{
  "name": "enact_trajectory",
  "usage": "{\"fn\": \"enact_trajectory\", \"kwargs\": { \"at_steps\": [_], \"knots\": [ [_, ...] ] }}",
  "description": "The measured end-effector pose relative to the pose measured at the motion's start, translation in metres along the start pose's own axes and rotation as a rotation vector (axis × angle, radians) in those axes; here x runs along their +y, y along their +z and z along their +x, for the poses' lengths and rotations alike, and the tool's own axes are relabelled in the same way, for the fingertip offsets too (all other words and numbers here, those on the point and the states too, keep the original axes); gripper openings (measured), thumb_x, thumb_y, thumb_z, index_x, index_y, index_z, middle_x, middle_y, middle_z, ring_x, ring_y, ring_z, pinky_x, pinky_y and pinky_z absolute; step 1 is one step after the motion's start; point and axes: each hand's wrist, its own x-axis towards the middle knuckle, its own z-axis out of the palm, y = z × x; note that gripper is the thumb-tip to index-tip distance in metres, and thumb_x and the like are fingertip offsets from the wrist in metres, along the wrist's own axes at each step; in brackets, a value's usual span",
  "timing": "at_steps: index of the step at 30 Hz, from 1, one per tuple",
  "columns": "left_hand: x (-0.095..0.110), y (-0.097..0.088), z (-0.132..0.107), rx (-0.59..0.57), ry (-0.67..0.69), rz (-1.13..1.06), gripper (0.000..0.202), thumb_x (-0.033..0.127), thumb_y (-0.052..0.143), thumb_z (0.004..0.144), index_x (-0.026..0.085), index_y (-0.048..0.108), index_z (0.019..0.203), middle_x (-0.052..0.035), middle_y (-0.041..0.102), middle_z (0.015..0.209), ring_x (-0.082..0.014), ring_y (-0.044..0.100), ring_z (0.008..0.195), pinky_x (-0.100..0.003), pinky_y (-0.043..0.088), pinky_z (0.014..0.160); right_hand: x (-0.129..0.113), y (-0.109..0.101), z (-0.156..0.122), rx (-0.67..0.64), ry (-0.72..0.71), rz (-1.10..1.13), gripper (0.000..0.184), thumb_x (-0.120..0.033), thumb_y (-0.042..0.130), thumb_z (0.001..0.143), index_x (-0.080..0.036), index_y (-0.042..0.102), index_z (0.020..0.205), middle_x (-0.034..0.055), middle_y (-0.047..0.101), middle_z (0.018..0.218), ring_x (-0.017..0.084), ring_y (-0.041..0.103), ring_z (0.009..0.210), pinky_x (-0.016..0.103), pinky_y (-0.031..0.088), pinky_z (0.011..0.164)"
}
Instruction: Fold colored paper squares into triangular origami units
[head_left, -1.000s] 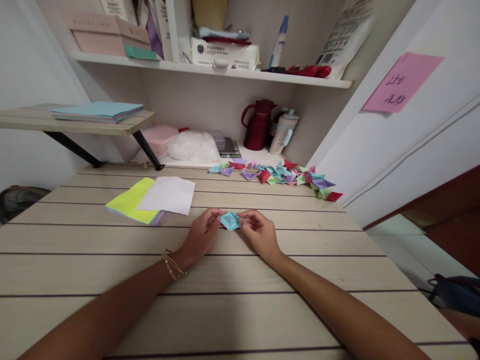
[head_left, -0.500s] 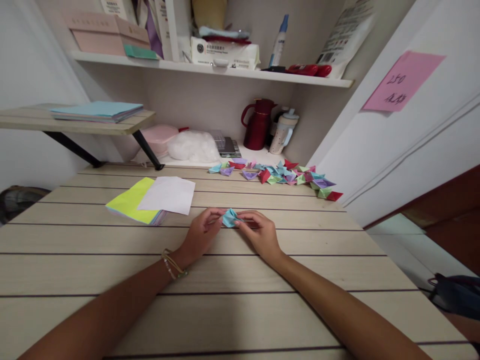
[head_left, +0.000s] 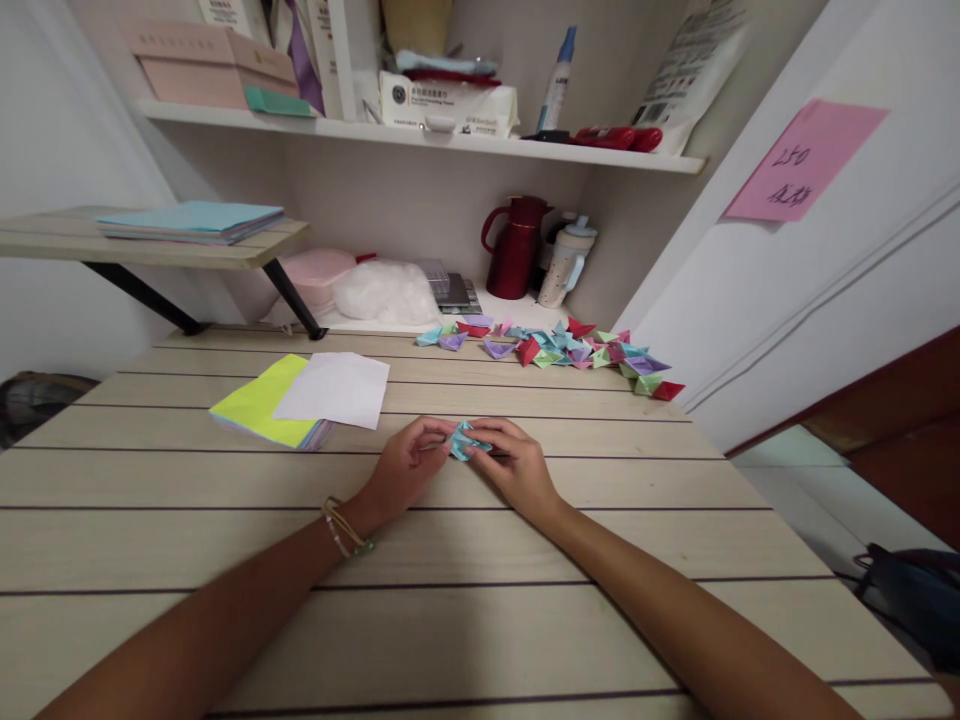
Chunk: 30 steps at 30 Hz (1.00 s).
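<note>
A small piece of folded light-blue origami paper (head_left: 463, 442) is held between my two hands, just above the middle of the table. My left hand (head_left: 409, 462) pinches its left side between thumb and fingers. On the other side, my right hand (head_left: 519, 462) grips it with the thumb in front and the fingers behind. The fingertips cover parts of the paper, so its full shape is hard to make out. Several folded paper boats (head_left: 570, 348) in red, purple, green, blue and pink lie in a heap beyond my hands.
A stack of coloured paper (head_left: 262, 402) with a white sheet (head_left: 334, 390) over it lies left of my hands. Behind stand a dark red jug (head_left: 516, 250), a pale bottle (head_left: 568, 264) and a bag of white stuffing (head_left: 386, 293). A raised shelf (head_left: 45, 238) holds blue paper (head_left: 191, 216).
The blue paper has shifted slightly to the right and its folds look more spread. My right fingers have moved closer in over it, and both hands still hold it.
</note>
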Motion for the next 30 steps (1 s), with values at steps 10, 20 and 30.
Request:
{"fn": "enact_trajectory", "kwargs": {
  "at_steps": [10, 20, 30],
  "knots": [
    [-0.005, -0.001, 0.001, 0.004, -0.013, -0.024, 0.013, 0.019, 0.06, 0.077, 0.016, 0.055, 0.089, -0.0071, 0.062, 0.103, -0.0168, 0.06, 0.096, -0.029, 0.046, 0.085, 0.004, 0.0, 0.0, -0.035, -0.011, -0.074, 0.027, -0.027, 0.062, 0.076, -0.027, 0.065, 0.103, 0.0063, 0.062, 0.103, 0.019, 0.06, 0.088, 0.03, 0.052, 0.072],
    [0.006, 0.001, -0.003, -0.042, 0.007, 0.125, 0.019, 0.025, 0.051, 0.083, 0.015, 0.058, 0.097, -0.0072, 0.064, 0.096, -0.0169, 0.06, 0.089, -0.029, 0.046, 0.081, 0.005, 0.001, 0.0, 0.003, 0.007, -0.011, 0.014, -0.029, 0.065, 0.073, -0.022, 0.07, 0.084, 0.0074, 0.063, 0.09, 0.019, 0.06, 0.082, 0.028, 0.05, 0.064],
    [0.005, 0.002, -0.003, -0.011, -0.03, 0.168, 0.019, 0.029, 0.05, 0.084, 0.016, 0.057, 0.096, -0.004, 0.064, 0.084, -0.0144, 0.06, 0.079, -0.027, 0.047, 0.073, 0.002, 0.001, 0.0, -0.018, -0.05, -0.03, 0.02, -0.03, 0.069, 0.07, -0.024, 0.069, 0.089, 0.006, 0.065, 0.083, 0.019, 0.058, 0.08, 0.031, 0.048, 0.068]
  ]
}}
